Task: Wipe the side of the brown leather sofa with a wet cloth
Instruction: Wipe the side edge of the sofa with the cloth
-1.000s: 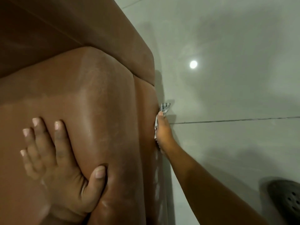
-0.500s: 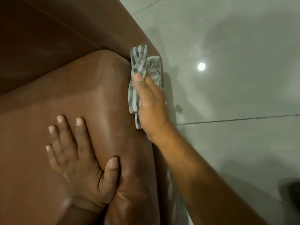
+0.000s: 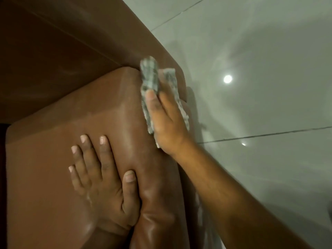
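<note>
The brown leather sofa (image 3: 75, 105) fills the left of the view, seen from above over its armrest. My right hand (image 3: 167, 121) lies flat on a grey striped cloth (image 3: 150, 76) and presses it on the upper right edge of the armrest, near the corner where the backrest begins. The cloth sticks out beyond the fingertips and along both sides of the hand. My left hand (image 3: 100, 186) rests flat on top of the armrest, fingers spread, thumb in the crease. The sofa's outer side is mostly hidden below the edge.
Glossy grey floor tiles (image 3: 260, 105) lie to the right of the sofa, with dark grout lines and a bright reflection of a ceiling light (image 3: 227, 79). My right forearm (image 3: 224, 194) crosses the lower right of the view.
My right hand has come up with the cloth from the sofa's outer side onto the top edge of the armrest. My left hand stayed flat on the armrest.
</note>
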`<move>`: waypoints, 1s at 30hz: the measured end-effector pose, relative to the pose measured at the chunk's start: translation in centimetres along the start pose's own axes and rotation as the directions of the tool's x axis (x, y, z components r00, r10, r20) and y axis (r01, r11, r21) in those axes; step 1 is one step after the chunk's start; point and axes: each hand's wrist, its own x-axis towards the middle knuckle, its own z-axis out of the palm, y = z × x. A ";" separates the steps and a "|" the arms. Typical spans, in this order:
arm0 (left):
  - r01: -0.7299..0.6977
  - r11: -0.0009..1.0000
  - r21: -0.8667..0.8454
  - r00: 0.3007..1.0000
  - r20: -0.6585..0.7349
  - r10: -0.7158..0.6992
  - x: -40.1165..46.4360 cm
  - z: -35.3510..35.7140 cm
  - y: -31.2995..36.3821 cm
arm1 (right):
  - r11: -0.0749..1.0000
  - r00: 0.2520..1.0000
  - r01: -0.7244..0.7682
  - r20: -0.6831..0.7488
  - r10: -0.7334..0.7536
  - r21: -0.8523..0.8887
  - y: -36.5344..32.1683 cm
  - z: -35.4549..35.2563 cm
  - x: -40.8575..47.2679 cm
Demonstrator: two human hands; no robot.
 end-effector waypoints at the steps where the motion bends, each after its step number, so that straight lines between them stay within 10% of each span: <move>1: 0.002 1.000 -0.007 1.000 0.002 -0.002 0.0 0.0 -0.1 | 0.997 0.998 0.062 0.025 -0.062 -0.038 -1.4 0.4 0.2; 6: -0.003 1.000 -0.004 1.000 -0.004 0.003 -0.3 -0.1 -0.3 | 0.905 0.935 0.347 0.170 -0.312 -0.247 -0.7 0.4 -5.8; 11: 0.037 0.999 -0.004 0.999 0.011 -0.037 -0.2 -0.4 0.2 | 0.992 0.990 -0.119 0.075 0.121 -0.030 5.9 -1.5 -6.2; 17: 0.027 1.000 -0.008 0.999 0.033 -0.027 -0.1 -0.3 0.0 | 0.959 0.970 -0.239 0.018 0.244 -0.150 7.9 -2.1 3.1; 30: 0.032 0.999 0.003 0.999 0.039 -0.032 -0.1 -0.2 0.1 | 0.912 0.906 -0.409 -0.104 0.409 0.030 14.9 -2.9 -8.2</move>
